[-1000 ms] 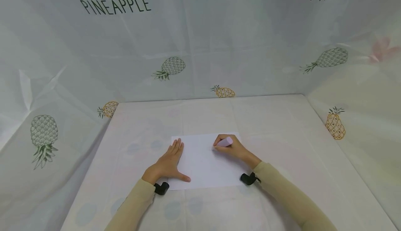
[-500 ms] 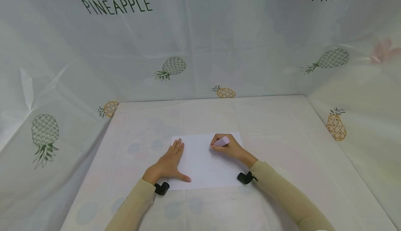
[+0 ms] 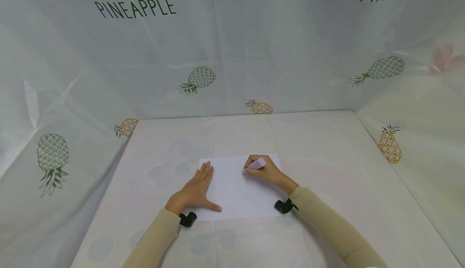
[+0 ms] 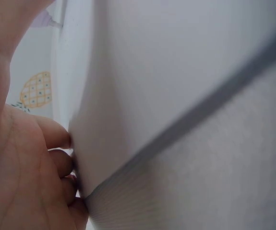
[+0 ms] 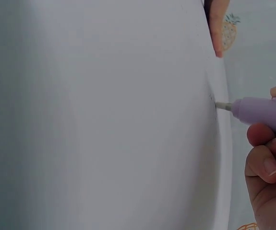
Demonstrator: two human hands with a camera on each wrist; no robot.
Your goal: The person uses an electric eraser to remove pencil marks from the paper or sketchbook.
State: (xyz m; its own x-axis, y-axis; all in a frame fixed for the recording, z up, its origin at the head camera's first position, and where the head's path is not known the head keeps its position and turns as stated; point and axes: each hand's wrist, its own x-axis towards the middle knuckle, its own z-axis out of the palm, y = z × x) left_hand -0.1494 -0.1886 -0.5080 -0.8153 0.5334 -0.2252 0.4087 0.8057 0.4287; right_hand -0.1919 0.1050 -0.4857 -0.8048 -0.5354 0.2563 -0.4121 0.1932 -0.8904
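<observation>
- One white sheet (image 3: 232, 197) is lying on the tabletop (image 3: 312, 139), and we are finding a lilac pen (image 3: 257, 164) slanting over its far part, right of centre.
- The left hand (image 3: 196, 189) is resting across the sheet's left edge, fingers straight and thumb spread wide; it is gripping nothing.
- The right hand (image 3: 270, 175), well apart from the left, is pinching the pen with curled fingers.
- From the right wrist view, we are noting that the narrow pen tip (image 5: 224, 106) appears to be meeting the paper; dark specks are showing beside it, though we are unable to tell whether they are ink.
- We are judging the step in hand to be marking the paper.
- We are advising firm, even pressure from the left palm, since only that side is being braced and the sheet could be pivoting under a hard stroke.
- We are also recommending light pressure on so thin a tip.
</observation>
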